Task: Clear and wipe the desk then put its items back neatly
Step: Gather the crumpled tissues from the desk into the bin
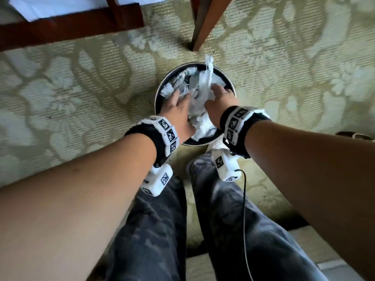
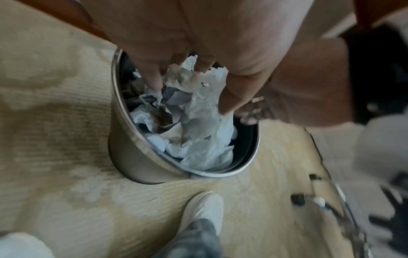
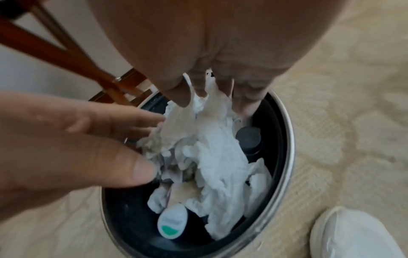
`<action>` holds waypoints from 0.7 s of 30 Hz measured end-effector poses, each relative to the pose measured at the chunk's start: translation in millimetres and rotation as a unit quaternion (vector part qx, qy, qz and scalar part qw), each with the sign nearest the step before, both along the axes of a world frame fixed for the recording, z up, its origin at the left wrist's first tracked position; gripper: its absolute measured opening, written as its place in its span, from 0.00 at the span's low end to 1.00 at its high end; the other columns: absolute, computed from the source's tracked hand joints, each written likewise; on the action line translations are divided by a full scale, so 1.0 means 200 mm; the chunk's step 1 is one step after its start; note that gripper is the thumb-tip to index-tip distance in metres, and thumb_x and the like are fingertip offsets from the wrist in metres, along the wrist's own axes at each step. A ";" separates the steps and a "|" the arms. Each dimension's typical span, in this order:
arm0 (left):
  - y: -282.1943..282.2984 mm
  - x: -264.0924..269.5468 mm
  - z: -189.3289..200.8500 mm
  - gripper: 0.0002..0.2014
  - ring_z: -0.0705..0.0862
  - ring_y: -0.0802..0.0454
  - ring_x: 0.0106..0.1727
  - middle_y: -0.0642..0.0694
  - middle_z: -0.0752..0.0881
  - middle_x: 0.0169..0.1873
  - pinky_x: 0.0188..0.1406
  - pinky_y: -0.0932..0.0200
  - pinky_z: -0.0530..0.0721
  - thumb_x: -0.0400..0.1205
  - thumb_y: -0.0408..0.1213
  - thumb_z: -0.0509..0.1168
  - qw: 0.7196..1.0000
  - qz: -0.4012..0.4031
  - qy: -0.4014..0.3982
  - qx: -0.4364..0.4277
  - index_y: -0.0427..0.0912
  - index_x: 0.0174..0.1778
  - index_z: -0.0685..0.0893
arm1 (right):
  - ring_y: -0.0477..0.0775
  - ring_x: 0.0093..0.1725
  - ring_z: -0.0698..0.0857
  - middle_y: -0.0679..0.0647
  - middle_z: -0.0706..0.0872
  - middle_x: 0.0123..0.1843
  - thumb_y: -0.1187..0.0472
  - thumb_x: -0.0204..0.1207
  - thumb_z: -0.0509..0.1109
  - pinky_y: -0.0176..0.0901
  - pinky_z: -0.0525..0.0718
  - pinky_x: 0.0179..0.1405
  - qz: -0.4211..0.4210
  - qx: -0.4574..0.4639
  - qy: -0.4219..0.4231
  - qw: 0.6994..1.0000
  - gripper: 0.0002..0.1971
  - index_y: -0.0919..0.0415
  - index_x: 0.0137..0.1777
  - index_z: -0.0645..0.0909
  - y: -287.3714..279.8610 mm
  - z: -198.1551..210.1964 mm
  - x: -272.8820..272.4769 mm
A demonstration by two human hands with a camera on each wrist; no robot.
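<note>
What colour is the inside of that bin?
Black inside the bin, with a silver metal rim; the right wrist view shows it best.

Person, seen from above. Bare forearms; each wrist carries a black band [image 1: 156, 147] ringed with white blocks [image 1: 169, 134] bearing black-and-white square markers. A white camera housing [image 1: 226, 166] hangs beneath at 6 o'clock, trailing a thin black cable [image 1: 244, 191]. Dark mottled trousers [image 1: 154, 230], possibly camouflage; white shoes [image 3: 353, 235].

Crumpled white tissues [image 1: 199, 110] fill a round metal waste bin [image 1: 160, 92] standing upright on the carpet, one strip rising above its far rim.
</note>
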State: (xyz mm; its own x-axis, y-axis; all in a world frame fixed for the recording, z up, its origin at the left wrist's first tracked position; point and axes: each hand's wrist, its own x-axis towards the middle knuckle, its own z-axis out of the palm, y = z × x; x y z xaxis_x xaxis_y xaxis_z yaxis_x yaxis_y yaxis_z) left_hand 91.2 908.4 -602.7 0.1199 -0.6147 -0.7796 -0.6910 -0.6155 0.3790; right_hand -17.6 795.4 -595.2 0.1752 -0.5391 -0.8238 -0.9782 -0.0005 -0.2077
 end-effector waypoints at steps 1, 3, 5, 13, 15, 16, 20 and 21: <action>0.02 0.00 -0.01 0.45 0.51 0.37 0.90 0.42 0.40 0.90 0.86 0.44 0.62 0.81 0.45 0.70 1.000 -0.020 -0.005 -0.020 0.51 0.90 0.52 | 0.64 0.77 0.73 0.58 0.71 0.81 0.57 0.82 0.61 0.55 0.72 0.79 0.033 -0.020 0.000 0.999 0.31 0.45 0.86 0.65 0.01 0.00 -0.01; 0.06 0.00 -0.03 0.41 0.46 0.38 0.90 0.44 0.40 0.90 0.88 0.42 0.57 0.81 0.44 0.69 0.997 -0.058 -0.015 -0.043 0.51 0.89 0.57 | 0.61 0.79 0.69 0.54 0.70 0.79 0.59 0.83 0.61 0.52 0.69 0.80 0.089 -0.058 -0.017 0.994 0.30 0.43 0.85 0.67 0.02 -0.01 -0.02; 0.09 0.00 -0.06 0.38 0.47 0.40 0.90 0.45 0.47 0.90 0.89 0.44 0.48 0.83 0.47 0.67 0.992 -0.094 -0.057 -0.061 0.52 0.89 0.60 | 0.58 0.77 0.70 0.52 0.70 0.76 0.59 0.84 0.62 0.50 0.71 0.79 0.126 -0.084 -0.045 0.987 0.30 0.40 0.85 0.67 0.02 -0.01 -0.02; 0.16 0.01 -0.19 0.38 0.44 0.40 0.91 0.40 0.55 0.90 0.85 0.37 0.31 0.83 0.66 0.47 0.945 -0.277 -0.176 -0.005 0.51 0.89 0.60 | 0.52 0.90 0.44 0.41 0.42 0.92 0.60 0.84 0.56 0.55 0.48 0.89 0.420 -0.046 -0.057 0.905 0.37 0.40 0.91 0.48 0.10 -0.10 -0.04; 0.14 0.00 -0.20 0.37 0.43 0.40 0.91 0.39 0.54 0.90 0.82 0.33 0.25 0.83 0.66 0.47 0.944 -0.283 -0.170 0.017 0.52 0.88 0.61 | 0.52 0.91 0.39 0.41 0.38 0.92 0.56 0.87 0.54 0.55 0.41 0.89 0.454 -0.035 -0.035 0.890 0.34 0.42 0.91 0.47 0.11 -0.16 -0.08; 0.14 -0.01 -0.21 0.37 0.44 0.40 0.91 0.39 0.54 0.90 0.81 0.32 0.24 0.83 0.66 0.46 0.943 -0.285 -0.172 0.022 0.53 0.88 0.62 | 0.52 0.91 0.39 0.42 0.39 0.92 0.53 0.88 0.53 0.56 0.40 0.89 0.463 -0.039 -0.028 0.885 0.33 0.43 0.91 0.48 0.11 -0.20 -0.10; 0.12 -0.02 -0.25 0.38 0.42 0.39 0.90 0.40 0.46 0.90 0.79 0.28 0.23 0.85 0.66 0.41 0.935 -0.302 -0.184 0.041 0.50 0.89 0.57 | 0.54 0.91 0.41 0.42 0.41 0.92 0.41 0.89 0.47 0.66 0.40 0.88 0.484 -0.043 0.022 0.874 0.31 0.43 0.91 0.47 0.08 -0.29 -0.12; 0.11 -0.03 -0.25 0.40 0.40 0.40 0.90 0.41 0.44 0.90 0.79 0.28 0.23 0.85 0.66 0.41 0.933 -0.301 -0.189 0.052 0.48 0.90 0.53 | 0.54 0.91 0.40 0.41 0.40 0.92 0.39 0.88 0.46 0.66 0.40 0.87 0.482 -0.033 0.037 0.875 0.33 0.43 0.91 0.46 0.08 -0.30 -0.11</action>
State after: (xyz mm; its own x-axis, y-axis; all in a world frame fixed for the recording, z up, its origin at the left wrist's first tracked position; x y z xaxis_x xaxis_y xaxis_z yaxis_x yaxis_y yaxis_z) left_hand 85.2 931.3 -652.3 0.0554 -0.5830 -0.8106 -0.9956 -0.0932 -0.0010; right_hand -39.6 811.2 -654.4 0.5215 -0.2181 -0.8249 -0.5283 -0.8417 -0.1115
